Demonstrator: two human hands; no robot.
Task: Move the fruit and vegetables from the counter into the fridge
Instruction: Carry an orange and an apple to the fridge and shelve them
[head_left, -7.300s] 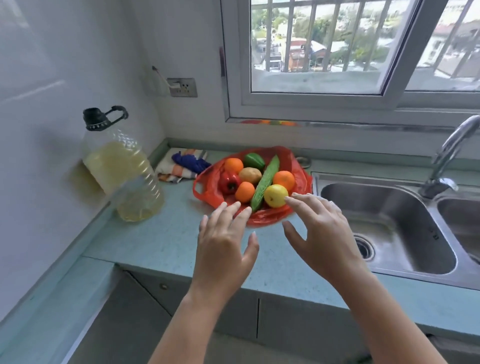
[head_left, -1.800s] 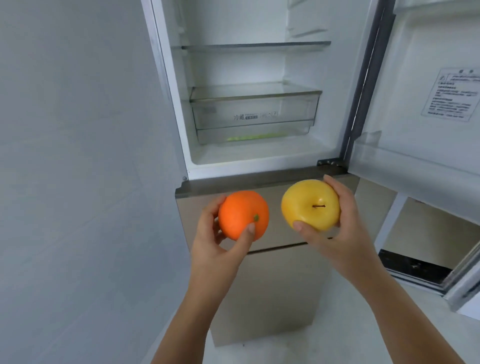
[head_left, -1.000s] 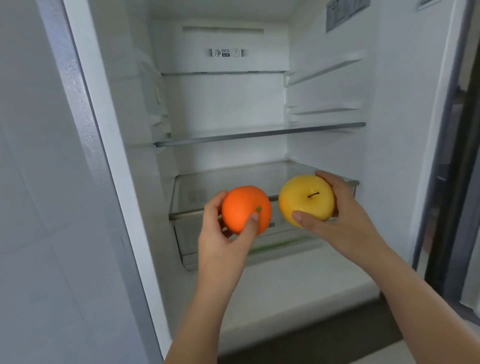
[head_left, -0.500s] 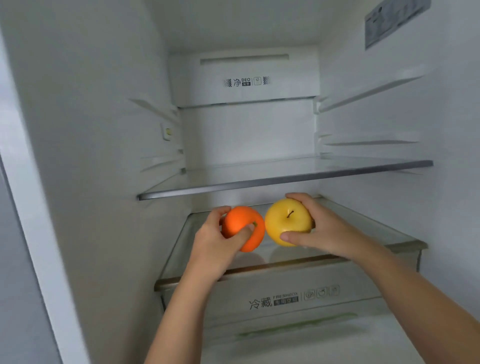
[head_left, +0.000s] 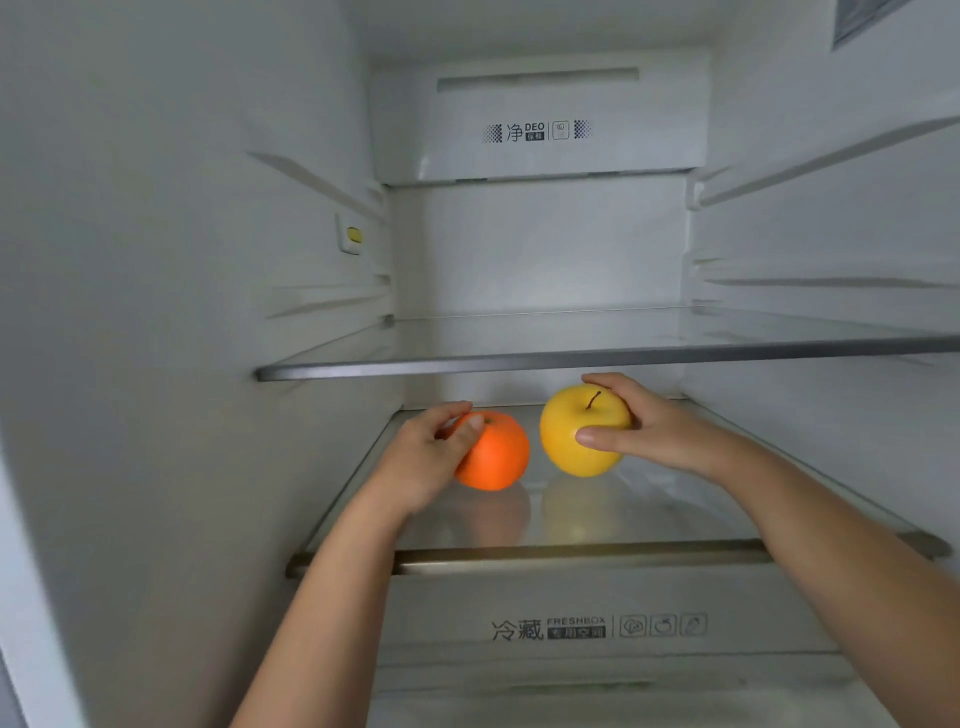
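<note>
The left hand (head_left: 426, 457) grasps a round orange fruit (head_left: 493, 452) and the right hand (head_left: 644, 428) a yellow apple (head_left: 576, 431), side by side low over the lower glass fridge shelf (head_left: 649, 514), probably to set down.

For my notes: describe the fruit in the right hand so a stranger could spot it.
Inside the fridge, find the glass shelf above the drawer. Of two fruits held there, it is the right one: a yellow apple with a dark stem, not the orange.
</note>
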